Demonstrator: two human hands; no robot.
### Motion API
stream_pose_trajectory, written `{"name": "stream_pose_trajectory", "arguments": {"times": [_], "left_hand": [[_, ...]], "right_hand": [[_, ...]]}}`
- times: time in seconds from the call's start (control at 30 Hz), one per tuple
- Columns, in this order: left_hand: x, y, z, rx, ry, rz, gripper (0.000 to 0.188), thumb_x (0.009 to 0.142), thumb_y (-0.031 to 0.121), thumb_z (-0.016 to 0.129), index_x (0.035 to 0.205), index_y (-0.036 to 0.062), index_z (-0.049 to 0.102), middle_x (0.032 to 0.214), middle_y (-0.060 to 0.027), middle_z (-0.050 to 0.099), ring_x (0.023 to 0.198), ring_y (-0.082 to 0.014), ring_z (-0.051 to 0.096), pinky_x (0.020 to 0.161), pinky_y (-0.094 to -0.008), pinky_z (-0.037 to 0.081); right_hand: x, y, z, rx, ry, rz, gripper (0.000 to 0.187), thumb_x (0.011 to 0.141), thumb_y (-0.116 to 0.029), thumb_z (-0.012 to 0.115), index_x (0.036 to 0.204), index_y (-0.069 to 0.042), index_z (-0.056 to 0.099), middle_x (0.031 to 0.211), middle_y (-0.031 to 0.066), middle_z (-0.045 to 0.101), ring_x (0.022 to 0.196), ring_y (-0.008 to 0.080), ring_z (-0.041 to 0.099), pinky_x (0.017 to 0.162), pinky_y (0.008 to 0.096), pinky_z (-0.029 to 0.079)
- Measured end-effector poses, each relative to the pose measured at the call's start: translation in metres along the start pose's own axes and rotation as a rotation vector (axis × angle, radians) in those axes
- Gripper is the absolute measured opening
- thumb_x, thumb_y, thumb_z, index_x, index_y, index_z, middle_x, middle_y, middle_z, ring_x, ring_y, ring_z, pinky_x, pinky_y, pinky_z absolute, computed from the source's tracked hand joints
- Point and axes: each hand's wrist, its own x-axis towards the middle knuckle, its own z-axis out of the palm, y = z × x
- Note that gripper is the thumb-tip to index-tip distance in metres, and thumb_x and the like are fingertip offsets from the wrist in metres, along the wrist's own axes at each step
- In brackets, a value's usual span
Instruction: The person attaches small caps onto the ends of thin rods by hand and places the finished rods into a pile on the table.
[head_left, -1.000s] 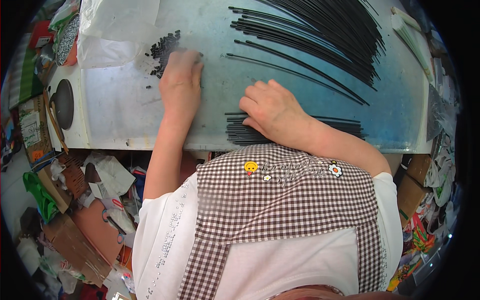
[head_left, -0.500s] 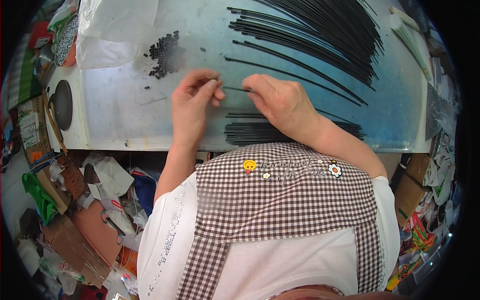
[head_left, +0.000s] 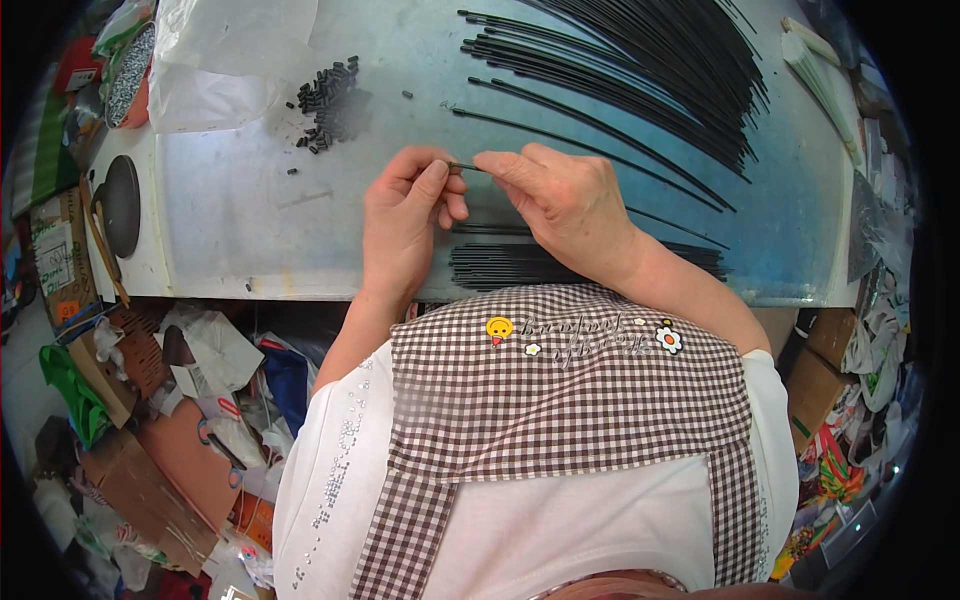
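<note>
left hand point(head_left: 405, 215) pinches small black cap point(head_left: 455, 167) | right hand point(head_left: 560, 195) pinches thin black rod point(head_left: 478, 169) | cap and rod meet between fingertips over table point(head_left: 240, 220)

L hand point(head_left: 405, 222) raised, palm side down, thumb and index pinched together at tips, other fingers curled under. R hand point(head_left: 565, 200) opposite, back of hand up, thumb and index pinched, pointing toward L fingertips; tips of both hands nearly meet. Both forearms bare, entering from lower edge, R forearm angled in from right, wrists approx. level.
</note>
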Motion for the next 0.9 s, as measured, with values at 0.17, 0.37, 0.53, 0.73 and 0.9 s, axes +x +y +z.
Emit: {"name": "stream_pose_trajectory", "arguments": {"times": [0.17, 0.37, 0.53, 0.73, 0.9], "left_hand": [[-0.005, -0.007, 0.006, 0.099, 0.055, 0.037, 0.014, 0.101, 0.014, 0.055, 0.102, 0.0028, 0.063, 0.084, -0.0044, 0.065, 0.066, -0.0101, 0.059, 0.057, -0.0216, 0.043], [-0.011, -0.014, 0.013, 0.765, 0.054, 0.405, 0.010, 0.098, 0.010, 0.056, 0.101, 0.0029, 0.062, 0.077, -0.0097, 0.061, 0.066, -0.0203, 0.061, 0.059, -0.0307, 0.046], [0.003, 0.009, 0.012, 0.937, -0.009, 0.404, 0.011, 0.094, 0.007, 0.059, 0.104, 0.0040, 0.062, 0.084, -0.0129, 0.061, 0.072, -0.0305, 0.061, 0.064, -0.0381, 0.048], [0.053, 0.034, -0.016, 1.444, 0.226, 0.660, 0.018, 0.090, 0.010, 0.062, 0.107, 0.0076, 0.061, 0.099, -0.0103, 0.060, 0.089, -0.0330, 0.060, 0.073, -0.0427, 0.049], [0.070, 0.037, -0.021, 1.648, 0.122, 0.543, 0.017, 0.089, 0.010, 0.064, 0.105, 0.0079, 0.061, 0.096, -0.0105, 0.058, 0.089, -0.0329, 0.060, 0.073, -0.0436, 0.049]], "right_hand": [[-0.001, -0.004, -0.003, -0.088, -0.029, -0.034, 0.026, 0.080, 0.000, 0.069, 0.104, -0.009, 0.070, 0.069, 0.0073, 0.060, 0.056, 0.0238, 0.061, 0.047, 0.0332, 0.047], [-0.005, -0.002, 0.002, 0.136, -0.015, -0.009, 0.022, 0.079, -0.003, 0.070, 0.100, -0.008, 0.069, 0.067, 0.0068, 0.058, 0.052, 0.0257, 0.058, 0.046, 0.0361, 0.046], [0.000, 0.006, -0.004, 0.062, -0.040, 0.008, 0.026, 0.077, -0.005, 0.072, 0.103, -0.008, 0.069, 0.077, 0.0066, 0.062, 0.063, 0.0248, 0.061, 0.056, 0.0366, 0.048], [0.000, -0.009, -0.008, -0.177, -0.165, -0.148, 0.020, 0.076, -0.009, 0.072, 0.094, -0.005, 0.063, 0.089, 0.0078, 0.059, 0.086, 0.0238, 0.058, 0.074, 0.0347, 0.044], [-0.011, -0.006, 0.011, -0.206, -0.318, -0.227, 0.012, 0.075, -0.008, 0.067, 0.081, -0.007, 0.057, 0.081, 0.0070, 0.052, 0.081, 0.0228, 0.055, 0.074, 0.0345, 0.044]]}}
